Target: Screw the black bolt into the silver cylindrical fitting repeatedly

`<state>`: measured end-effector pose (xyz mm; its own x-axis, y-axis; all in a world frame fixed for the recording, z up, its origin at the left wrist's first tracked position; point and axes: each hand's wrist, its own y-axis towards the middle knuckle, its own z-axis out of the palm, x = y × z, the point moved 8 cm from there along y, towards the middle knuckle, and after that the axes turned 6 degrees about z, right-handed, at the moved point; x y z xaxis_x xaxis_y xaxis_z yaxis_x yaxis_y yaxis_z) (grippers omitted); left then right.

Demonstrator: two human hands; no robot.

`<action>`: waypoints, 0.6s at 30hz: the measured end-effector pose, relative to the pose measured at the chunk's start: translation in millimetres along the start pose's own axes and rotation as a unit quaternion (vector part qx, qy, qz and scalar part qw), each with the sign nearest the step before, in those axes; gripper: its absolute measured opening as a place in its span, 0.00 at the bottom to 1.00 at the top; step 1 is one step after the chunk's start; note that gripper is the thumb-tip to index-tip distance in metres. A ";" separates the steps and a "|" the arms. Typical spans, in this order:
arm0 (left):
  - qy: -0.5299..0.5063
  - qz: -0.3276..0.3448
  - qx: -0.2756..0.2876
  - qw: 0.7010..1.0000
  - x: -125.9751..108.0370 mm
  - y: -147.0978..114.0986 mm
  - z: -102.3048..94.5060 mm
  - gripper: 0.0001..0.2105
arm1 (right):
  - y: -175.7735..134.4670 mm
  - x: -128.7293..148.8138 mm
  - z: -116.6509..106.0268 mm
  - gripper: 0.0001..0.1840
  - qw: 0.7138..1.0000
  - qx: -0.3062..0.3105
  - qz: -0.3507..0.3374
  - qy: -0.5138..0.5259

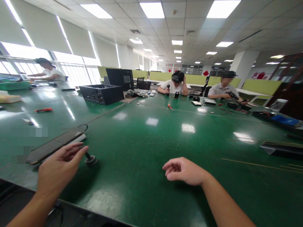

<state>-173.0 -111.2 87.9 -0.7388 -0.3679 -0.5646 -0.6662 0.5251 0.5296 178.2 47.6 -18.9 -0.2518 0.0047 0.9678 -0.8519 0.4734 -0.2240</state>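
- A red screwdriver (44,110) lies at the far left of the green counter (132,164).
- A flat grey panel (55,145) lies nearer me, just beyond my left hand; whether they touch, I can't tell.
- My left hand (58,167) has its thumb and fingertips brought nearly together, pinching the upper end of a dark tool (91,160).
- That tool slants down to a thick round end, low over the counter; I can't tell if it rests there.
- A black computer case (101,94) sits further back.
- An orange screwdriver (170,107) lies near the middle, well beyond my hands.
- My right hand (186,171) is low over the counter, fingers loosely curled, thumb a little apart, with nothing visible in them.
- Thin yellowish sticks (258,164) lie at the right, near a black tray (281,148).
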 end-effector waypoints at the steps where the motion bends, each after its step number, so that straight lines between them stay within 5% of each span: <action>1: 0.005 0.000 0.003 1.000 0.4 -1.1 -0.3 0.17 | 0.0 0.3 0.0 0.21 1.000 0.000 0.000 0.000; 11: 0.081 0.017 0.158 0.984 29.4 -5.0 29.2 0.17 | -0.3 0.3 0.8 0.21 1.000 -0.004 0.000 -0.006; 18: 0.110 0.085 0.195 0.971 22.0 -10.7 35.0 0.18 | -0.3 1.1 0.8 0.22 1.000 0.000 0.004 -0.004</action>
<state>-178.5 -98.0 47.6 -0.8673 -0.3829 -0.3182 -0.4752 0.8273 0.2996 177.8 46.8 -17.8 -0.2625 0.0007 0.9649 -0.8494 0.4742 -0.2314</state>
